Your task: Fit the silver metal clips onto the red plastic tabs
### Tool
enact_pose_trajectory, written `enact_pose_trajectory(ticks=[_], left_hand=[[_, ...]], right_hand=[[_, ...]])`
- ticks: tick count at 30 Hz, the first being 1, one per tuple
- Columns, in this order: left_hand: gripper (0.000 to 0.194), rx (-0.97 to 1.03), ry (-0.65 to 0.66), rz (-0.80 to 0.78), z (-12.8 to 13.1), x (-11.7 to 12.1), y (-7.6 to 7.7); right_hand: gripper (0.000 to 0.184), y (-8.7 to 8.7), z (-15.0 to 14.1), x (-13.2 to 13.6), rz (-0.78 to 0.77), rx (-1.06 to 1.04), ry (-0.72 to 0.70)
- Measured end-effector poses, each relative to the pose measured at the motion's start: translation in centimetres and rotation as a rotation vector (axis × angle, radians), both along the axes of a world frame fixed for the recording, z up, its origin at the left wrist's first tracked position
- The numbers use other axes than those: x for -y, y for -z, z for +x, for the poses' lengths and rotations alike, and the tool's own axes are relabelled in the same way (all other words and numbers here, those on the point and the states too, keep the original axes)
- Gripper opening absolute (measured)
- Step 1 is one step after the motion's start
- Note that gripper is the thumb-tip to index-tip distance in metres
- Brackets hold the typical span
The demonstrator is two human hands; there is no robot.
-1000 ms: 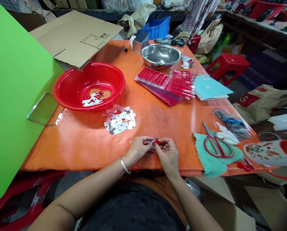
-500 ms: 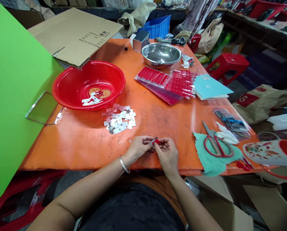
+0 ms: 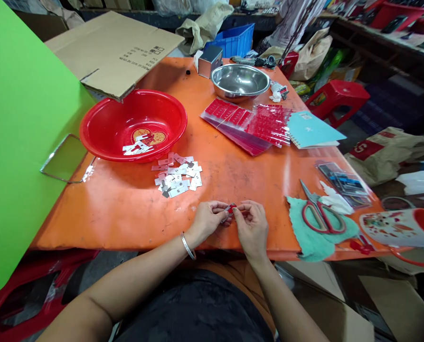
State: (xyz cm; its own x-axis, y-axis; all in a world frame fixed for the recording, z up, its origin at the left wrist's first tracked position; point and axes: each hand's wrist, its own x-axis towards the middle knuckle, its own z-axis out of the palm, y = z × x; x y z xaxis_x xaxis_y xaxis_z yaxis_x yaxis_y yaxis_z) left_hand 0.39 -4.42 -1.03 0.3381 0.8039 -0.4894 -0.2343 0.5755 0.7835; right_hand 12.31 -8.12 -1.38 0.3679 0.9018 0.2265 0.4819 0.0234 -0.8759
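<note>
Near the front edge of the table, my left hand (image 3: 209,218) pinches a small flat metal plate between thumb and fingers. A small red piece (image 3: 230,208) lies against the plate's upper end. The thumb and forefinger of my right hand (image 3: 251,225) are closed at the right end of that red piece; its other fingers are curled. The fingers partly hide both plate and red piece. A loose pile of similar metal plates (image 3: 179,176), some with pinkish film, lies ahead and to the left. Several more plates (image 3: 137,148) are inside the red basin (image 3: 101,147).
Sheets of red pieces (image 3: 245,124) lie beyond my hands, beside a blue notebook (image 3: 313,129) and a steel bowl (image 3: 240,90). Scissors (image 3: 320,211) rest on a green cloth (image 3: 315,244) at right, near a mug (image 3: 390,225). Cardboard (image 3: 115,47) overhangs the basin; a green board (image 3: 23,142) stands left.
My right hand has shifted slightly right, its thumb and forefinger now at the end of the red piece. My left hand keeps the plate in nearly the same place.
</note>
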Motion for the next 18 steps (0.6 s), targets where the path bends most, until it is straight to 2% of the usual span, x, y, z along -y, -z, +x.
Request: enact_pose_trajectory(ticks=[4,7,18], left_hand=[[0.02,-0.002,0.008,0.002,0.0,0.0,0.0],[0.023,-0.002,0.014,0.004,-0.1,-0.1,-0.1],[0.025,0.0,0.022,-0.003,-0.1,-0.1,-0.2]], right_hand=[[0.022,-0.3,0.0,-0.6,-0.166,-0.267,-0.015],[0.029,-0.4,-0.2,-0.9,-0.227,-0.384,-0.008],[0.033,-0.7,0.0,-1.3,-0.253,-0.403,0.006]])
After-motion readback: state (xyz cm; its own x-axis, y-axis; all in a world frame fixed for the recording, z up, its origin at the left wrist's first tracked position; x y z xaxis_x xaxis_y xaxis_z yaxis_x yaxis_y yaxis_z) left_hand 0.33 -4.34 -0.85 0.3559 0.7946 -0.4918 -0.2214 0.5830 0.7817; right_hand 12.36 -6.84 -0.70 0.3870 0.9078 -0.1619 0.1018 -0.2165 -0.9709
